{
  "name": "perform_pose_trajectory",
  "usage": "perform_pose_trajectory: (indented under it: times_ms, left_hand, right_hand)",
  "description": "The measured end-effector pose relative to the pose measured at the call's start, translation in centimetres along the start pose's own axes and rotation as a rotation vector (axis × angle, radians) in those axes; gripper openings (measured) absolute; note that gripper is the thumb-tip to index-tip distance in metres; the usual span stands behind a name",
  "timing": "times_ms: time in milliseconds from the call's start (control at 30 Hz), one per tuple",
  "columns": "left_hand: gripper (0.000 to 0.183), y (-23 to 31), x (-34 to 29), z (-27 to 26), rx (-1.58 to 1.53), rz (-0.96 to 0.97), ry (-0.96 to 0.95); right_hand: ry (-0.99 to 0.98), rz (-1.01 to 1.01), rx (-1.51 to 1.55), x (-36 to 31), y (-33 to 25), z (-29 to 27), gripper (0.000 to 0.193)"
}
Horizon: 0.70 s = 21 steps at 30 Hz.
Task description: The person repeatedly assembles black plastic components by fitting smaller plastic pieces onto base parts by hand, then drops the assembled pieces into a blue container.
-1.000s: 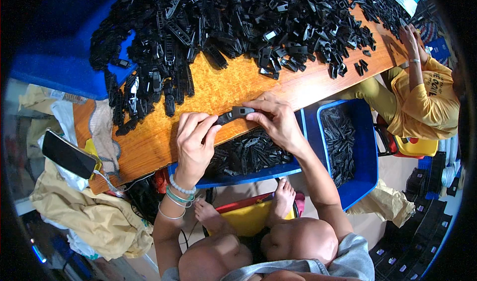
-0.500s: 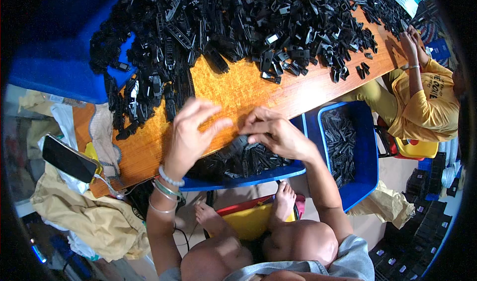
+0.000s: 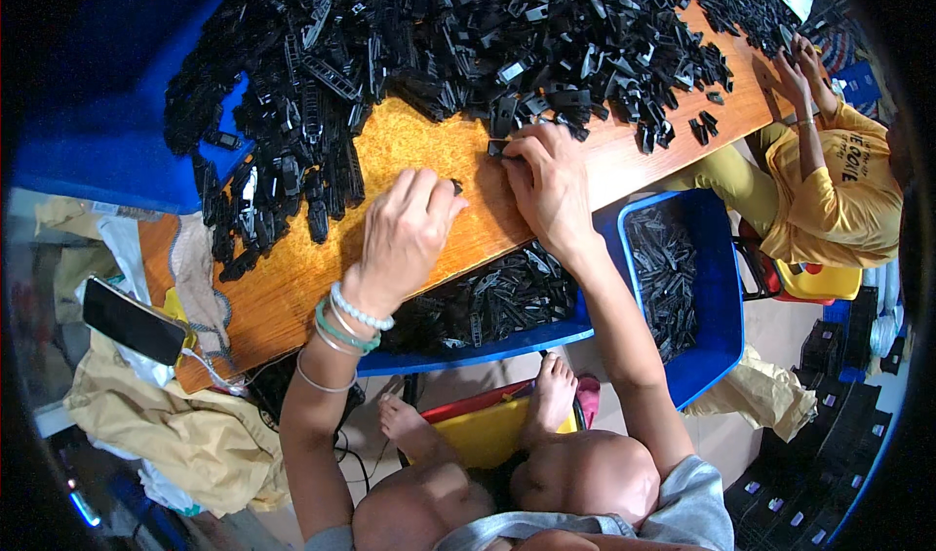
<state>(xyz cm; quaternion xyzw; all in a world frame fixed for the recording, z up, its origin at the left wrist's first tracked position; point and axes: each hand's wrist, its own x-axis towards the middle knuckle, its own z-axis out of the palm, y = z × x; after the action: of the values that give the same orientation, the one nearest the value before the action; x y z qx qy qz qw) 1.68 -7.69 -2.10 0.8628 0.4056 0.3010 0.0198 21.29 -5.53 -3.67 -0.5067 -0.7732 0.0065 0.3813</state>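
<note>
Seated at a wooden table, a person works both hands at the near edge of a heap of black plastic parts. Right hand: fingers bent, tips pinching a small black clip at the heap's margin, presumably pressed flat against the wood to steady it. Left hand: knuckles up, fingers curled loosely over the bare wood just beside the right hand; a dark bit shows at its fingertips, but whether it is gripped cannot be told. The clip is short, flat, matte black, with a paler grey face. Below both wrists, a blue bin holds more black parts, placed, it seems, to catch pieces drawn off the table edge; a second blue bin stands right of the right forearm. Far right, another person in yellow reaches into the heap. A phone lies left of the left arm.
</note>
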Motion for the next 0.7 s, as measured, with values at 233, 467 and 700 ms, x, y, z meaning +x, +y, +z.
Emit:
perform_pose_trajectory:
  times_ms: [233, 467, 700]
  left_hand:
    - [0.009, -1.9, -0.7, -1.3, -0.441, -0.254, -0.102]
    - [0.018, -3.0, -1.0, -3.6, -0.243, -0.279, -0.016]
    - [0.02, -2.2, -3.6, -3.8, -0.271, -0.333, -0.076]
  right_hand:
    - [-0.16, 0.397, 0.764, -0.5, -2.5, 1.0, 0.028]
    - [-0.258, 0.353, 0.292, -1.2, -1.6, -1.9, 0.025]
    - [-0.384, 0.228, 0.66, -0.3, -3.2, 0.6, 0.027]
